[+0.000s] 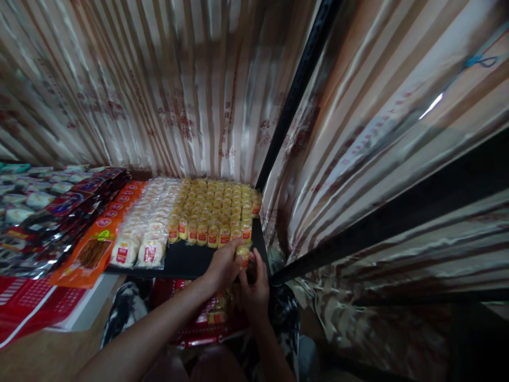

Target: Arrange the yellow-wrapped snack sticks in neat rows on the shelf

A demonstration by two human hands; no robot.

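Nearest, I see a red basket [191, 339] below the near edge of the table [183, 258]. By that edge's right end, the left hand [223, 265] has its fingers clamped on a yellow packet [243, 252]; the right hand [256, 289] curls beside it, though in this dimness I cannot tell whether its fingers grip. Farther, yellow rows [217, 209] run toward the far edge.

No text is legible; red labels [150, 254] on yellow packs [213, 212] and white packs [154, 225], and apparent characters [227, 116] on the curtain [178, 63], are blurred.
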